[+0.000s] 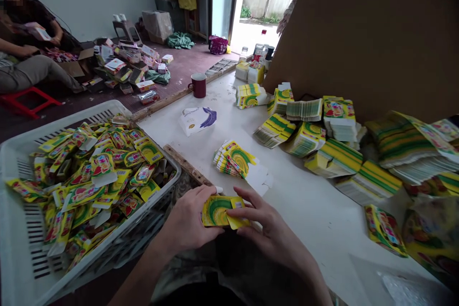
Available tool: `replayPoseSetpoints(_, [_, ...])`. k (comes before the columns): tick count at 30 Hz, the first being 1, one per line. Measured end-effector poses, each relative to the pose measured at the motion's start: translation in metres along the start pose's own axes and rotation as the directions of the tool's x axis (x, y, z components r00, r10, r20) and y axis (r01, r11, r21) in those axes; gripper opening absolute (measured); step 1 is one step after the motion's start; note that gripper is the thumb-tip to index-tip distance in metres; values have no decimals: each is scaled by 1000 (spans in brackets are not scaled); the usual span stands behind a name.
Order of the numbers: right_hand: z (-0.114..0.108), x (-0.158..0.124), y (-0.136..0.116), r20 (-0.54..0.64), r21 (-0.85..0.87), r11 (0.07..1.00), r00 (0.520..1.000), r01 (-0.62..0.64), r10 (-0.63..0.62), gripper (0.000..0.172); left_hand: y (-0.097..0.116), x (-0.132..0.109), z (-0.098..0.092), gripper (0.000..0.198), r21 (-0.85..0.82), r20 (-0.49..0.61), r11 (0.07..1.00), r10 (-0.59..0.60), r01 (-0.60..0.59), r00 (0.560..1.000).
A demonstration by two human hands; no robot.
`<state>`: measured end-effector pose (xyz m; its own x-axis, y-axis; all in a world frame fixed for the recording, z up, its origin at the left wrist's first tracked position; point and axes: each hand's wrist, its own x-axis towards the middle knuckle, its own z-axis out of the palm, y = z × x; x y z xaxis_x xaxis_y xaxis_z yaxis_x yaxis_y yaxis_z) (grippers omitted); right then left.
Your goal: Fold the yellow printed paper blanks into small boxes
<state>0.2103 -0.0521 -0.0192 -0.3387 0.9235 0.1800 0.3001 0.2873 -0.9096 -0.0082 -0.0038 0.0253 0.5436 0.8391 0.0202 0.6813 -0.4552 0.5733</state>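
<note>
A small yellow and green carton (pixel 216 211) lies between my hands, just off the near edge of the white table (pixel 304 229). My left hand (pixel 188 220) is closed round its left end, thumb underneath and fingers behind. At the right end, the fingers and thumb of my right hand (pixel 263 222) pinch the carton by its yellow end flap (pixel 238 222). Just beyond my hands, a fanned stack of flat cartons (pixel 238 160) rests on the table. To my left, a white plastic basket (pixel 21 248) is heaped with similar yellow cartons (pixel 103 167).
Bundles of flat cartons (pixel 310 136) line the table's right side, against a brown board (pixel 369 33). A maroon mug (pixel 198 86) and a white box (pixel 197 120) stand further back. A person (pixel 32 43) sits at far left near piled boxes (pixel 132 64) on the floor.
</note>
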Motion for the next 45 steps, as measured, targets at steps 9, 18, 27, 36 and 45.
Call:
replayPoseSetpoints(9, [24,18,7,-345,228,974,935,0,80,57,-4,5,3,51,-161,-209,987,-15,-19,978])
replayPoseSetpoints(18, [6,61,37,-645,-371,753,734,-543,212,34,-37,9,-21,84,-276,-872,961,-240,-25,427])
replayPoseSetpoints(27, [11,62,39,-665,-330,778,717,-535,211,25,-17,12,46,53,-798,-507,577,-482,-176,715])
replayPoseSetpoints(36, [27,33,4,-401,-79,970,898,-230,180,17,5,17,59,57,-928,-344,234,-238,-290,908])
replayPoseSetpoints(45, [66,24,-16,-429,534,843,880,64,205,26,33,28,30,49,-910,-409,250,-404,-332,818])
